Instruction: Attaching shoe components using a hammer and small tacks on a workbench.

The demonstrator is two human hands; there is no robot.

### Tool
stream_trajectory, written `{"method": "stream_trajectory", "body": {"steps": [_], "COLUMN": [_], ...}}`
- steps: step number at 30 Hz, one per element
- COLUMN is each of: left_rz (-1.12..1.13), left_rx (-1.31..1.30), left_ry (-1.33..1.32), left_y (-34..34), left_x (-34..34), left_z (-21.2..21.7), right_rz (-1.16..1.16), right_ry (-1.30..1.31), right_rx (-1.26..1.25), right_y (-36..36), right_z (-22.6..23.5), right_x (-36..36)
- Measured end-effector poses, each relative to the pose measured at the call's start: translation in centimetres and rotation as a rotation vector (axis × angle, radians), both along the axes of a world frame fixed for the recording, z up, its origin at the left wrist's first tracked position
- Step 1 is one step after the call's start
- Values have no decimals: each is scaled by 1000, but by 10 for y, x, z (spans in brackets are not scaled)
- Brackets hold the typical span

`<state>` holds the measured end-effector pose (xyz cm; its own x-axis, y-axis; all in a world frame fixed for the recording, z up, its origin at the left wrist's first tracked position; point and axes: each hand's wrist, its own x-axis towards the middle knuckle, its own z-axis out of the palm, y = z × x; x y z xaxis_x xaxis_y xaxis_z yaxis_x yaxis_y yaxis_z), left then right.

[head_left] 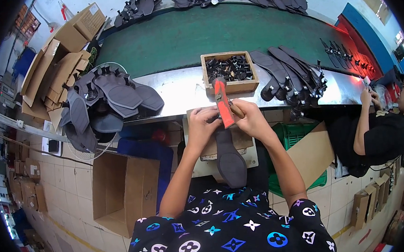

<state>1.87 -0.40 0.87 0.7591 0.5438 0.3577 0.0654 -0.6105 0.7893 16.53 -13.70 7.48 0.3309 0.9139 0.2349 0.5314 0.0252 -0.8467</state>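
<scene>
A dark grey shoe sole (232, 163) lies in front of me over a small work stand (199, 166), its wide end toward my body. My left hand (203, 125) is closed in a pinch at the sole's narrow far end; whatever small part sits between the fingertips is hidden. With my right hand (250, 118) I grip the wooden handle of a hammer (224, 105). Its red-orange head hangs over the sole's far end, partly covering the fingertips. Just beyond stands a wooden box (233, 87) full of small black heel pieces (228, 68).
Heeled soles pile up in a round wire rack (111, 97) at left and on the metal ledge (285, 75) at right. A green conveyor belt (181, 36) runs behind. Cardboard boxes (124, 192) flank me at left. A co-worker (375, 128) sits at right.
</scene>
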Motion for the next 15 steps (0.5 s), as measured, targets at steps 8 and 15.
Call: {"method": "stream_trajectory", "body": {"steps": [8,15], "left_rz": [25,-48], "left_rx": [184,-280], "left_ry": [-55,-58], "left_y": [-8,-10], "left_x": [-4,-9], "left_z": [16,26], "right_rz": [28,-55], "right_ry": [-175,-274], "right_rx": [62,-3], "right_y": [-1,-16], "right_z": [-2,-1], "right_x": [-7,-11]}}
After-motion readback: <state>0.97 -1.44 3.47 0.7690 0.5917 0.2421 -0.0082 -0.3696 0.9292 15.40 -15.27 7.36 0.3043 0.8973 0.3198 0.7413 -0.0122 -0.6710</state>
